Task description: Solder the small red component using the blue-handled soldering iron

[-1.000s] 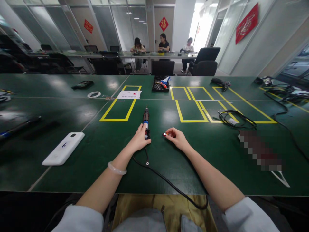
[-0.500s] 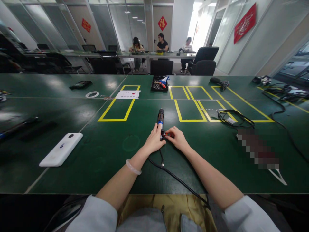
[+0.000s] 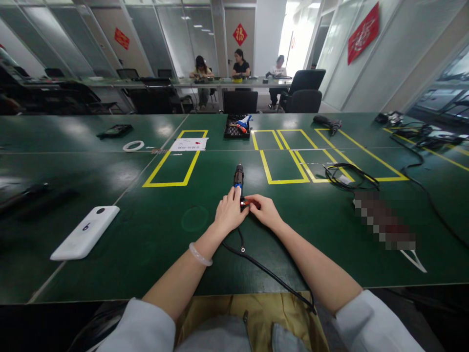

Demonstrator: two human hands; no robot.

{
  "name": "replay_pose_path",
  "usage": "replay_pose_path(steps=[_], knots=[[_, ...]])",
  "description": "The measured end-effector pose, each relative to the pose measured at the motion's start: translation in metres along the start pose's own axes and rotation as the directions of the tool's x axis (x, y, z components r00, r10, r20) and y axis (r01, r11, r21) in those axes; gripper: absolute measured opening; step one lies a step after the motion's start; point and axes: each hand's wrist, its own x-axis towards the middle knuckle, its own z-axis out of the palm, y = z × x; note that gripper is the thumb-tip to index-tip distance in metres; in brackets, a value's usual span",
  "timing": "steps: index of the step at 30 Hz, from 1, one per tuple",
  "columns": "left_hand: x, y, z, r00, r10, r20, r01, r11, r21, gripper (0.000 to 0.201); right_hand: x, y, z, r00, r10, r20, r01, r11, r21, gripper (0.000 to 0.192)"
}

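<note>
A black and blue pen-shaped tool (image 3: 238, 177) lies on the green table (image 3: 154, 230), pointing away from me, with a black cable (image 3: 264, 274) trailing back over the near edge. My left hand (image 3: 227, 212) grips the tool's near end. My right hand (image 3: 263, 210) pinches a small red part (image 3: 246, 202) and holds it against the tool's base, right beside my left fingers. A pale bangle sits on my left wrist.
A white flat device (image 3: 85, 231) lies at the left. Yellow taped rectangles (image 3: 172, 166) mark the table ahead. A coiled black cable (image 3: 346, 176) lies to the right, and a black parts tray (image 3: 237, 128) stands further back. Several people sit at a far table.
My left hand slid the tool to the right, bringing its base to the red part in my right hand. The two hands are now together.
</note>
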Motion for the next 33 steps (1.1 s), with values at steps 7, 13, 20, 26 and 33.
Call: replay_pose_path(steps=[7,13,20,26,33], knots=[[0.005,0.008,-0.006,0.999,-0.031,0.007,0.031,0.999,0.031,0.060,-0.001,-0.002,-0.005,0.999,0.005,0.045,-0.009,0.996,0.089,0.034],[0.005,0.004,-0.005,0.998,-0.059,0.026,0.062,0.993,-0.102,0.058,-0.001,0.004,-0.003,0.997,0.024,0.071,-0.039,0.976,0.217,0.033],[-0.005,-0.018,-0.015,0.998,-0.061,0.021,0.061,0.998,0.000,0.059,0.001,0.007,-0.005,0.993,0.082,0.082,-0.102,0.953,0.284,0.028],[-0.017,-0.058,-0.028,0.994,-0.107,0.026,0.103,0.988,0.115,0.059,0.001,0.008,-0.005,0.989,0.117,0.086,-0.137,0.947,0.289,0.025],[-0.035,-0.137,-0.046,0.973,-0.220,0.065,0.199,0.951,0.238,0.063,0.001,0.011,-0.004,0.986,0.137,0.093,-0.158,0.946,0.285,0.024]])
